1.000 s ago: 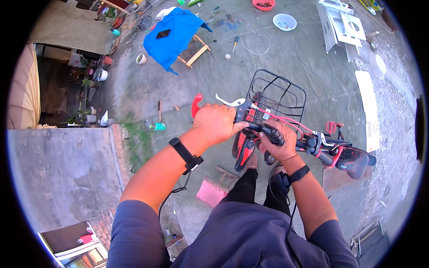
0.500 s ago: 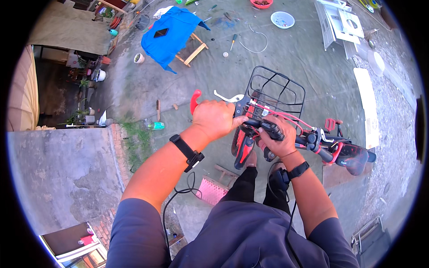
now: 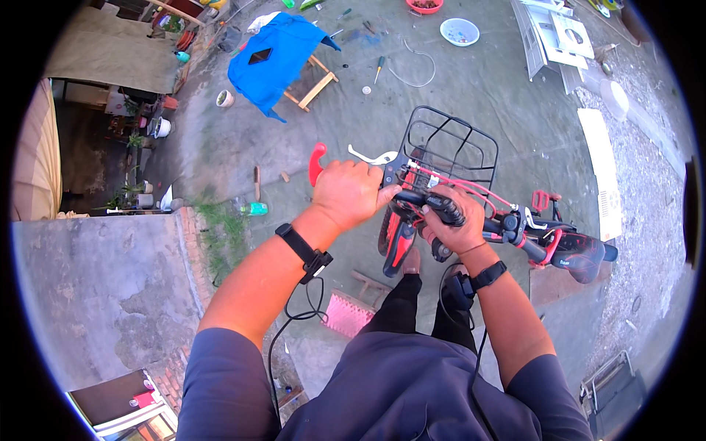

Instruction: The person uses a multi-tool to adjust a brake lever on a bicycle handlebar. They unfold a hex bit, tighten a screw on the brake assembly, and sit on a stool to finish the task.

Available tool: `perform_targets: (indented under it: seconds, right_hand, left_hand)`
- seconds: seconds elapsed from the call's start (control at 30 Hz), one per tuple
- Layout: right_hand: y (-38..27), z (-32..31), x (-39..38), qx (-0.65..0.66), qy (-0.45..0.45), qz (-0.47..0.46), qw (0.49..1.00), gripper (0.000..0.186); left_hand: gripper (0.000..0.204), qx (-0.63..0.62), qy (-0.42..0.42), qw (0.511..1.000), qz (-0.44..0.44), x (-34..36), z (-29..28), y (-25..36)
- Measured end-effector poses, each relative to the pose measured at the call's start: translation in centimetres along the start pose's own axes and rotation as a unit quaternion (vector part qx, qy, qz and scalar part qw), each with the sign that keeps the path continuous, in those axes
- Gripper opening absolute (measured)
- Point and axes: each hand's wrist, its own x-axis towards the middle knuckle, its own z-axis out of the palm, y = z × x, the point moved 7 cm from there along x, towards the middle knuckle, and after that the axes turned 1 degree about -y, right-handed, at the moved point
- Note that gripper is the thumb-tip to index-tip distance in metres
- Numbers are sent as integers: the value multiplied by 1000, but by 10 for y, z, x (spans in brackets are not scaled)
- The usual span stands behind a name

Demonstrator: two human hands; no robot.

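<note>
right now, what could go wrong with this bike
The looped black cable hanging by the left wrist could snag on the bicycle. The white lever sits just beyond the left grip, so it might get squeezed by accident. A shoe appears close to the red-and-black front end, so it might get bumped.

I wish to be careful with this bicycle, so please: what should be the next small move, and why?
Perhaps gently turn the black ribbed piece: the right hand holds it, and the left hand grips the handlebar, which could steady it.
</note>
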Motion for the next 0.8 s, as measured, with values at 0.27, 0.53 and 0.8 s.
perform_targets:
  seconds: [0.27,0.53,0.8]
  right_hand:
    - [-2,-1,0,-8,-14,15,1000,29]
    - [-1,1,-1,-10,2,23,1000,31]
    - [2,3,-3,17,37,-16,999,36]
  left_hand:
    - [38,-24,92,995,18,0,-25,2]
    - [54,-30,12,998,-50,8,-7,-3]
    - [45,-27,105,994,-25,5,-10,-1]
